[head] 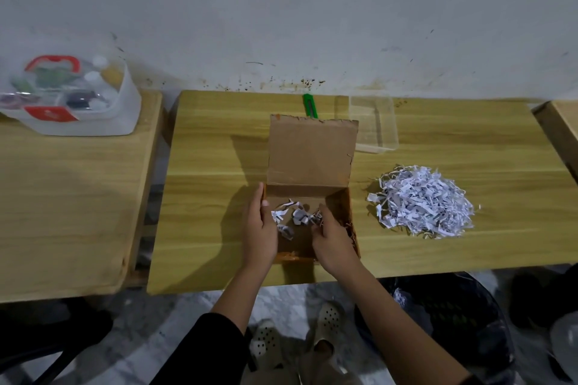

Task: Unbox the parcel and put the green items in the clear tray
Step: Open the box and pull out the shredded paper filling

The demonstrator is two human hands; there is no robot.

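Observation:
An open cardboard box [309,150] stands on the middle wooden table [212,184], its lid flap upright at the back. A few white paper shreds [295,216] lie inside it. My left hand [261,226] rests along the box's left wall, fingers apart. My right hand [331,239] reaches into the box from the front right, fingers curled at the shreds; whether it grips any is unclear. Behind the box, partly hidden by the flap, sits the clear tray [380,125]. A green utility knife [309,106] lies at the table's far edge.
A heap of shredded paper [422,201] lies right of the box. On the left table stands a clear container with red handles [68,97] holding assorted items. Another table edge [560,128] shows at far right. A dark bag [444,306] sits on the floor.

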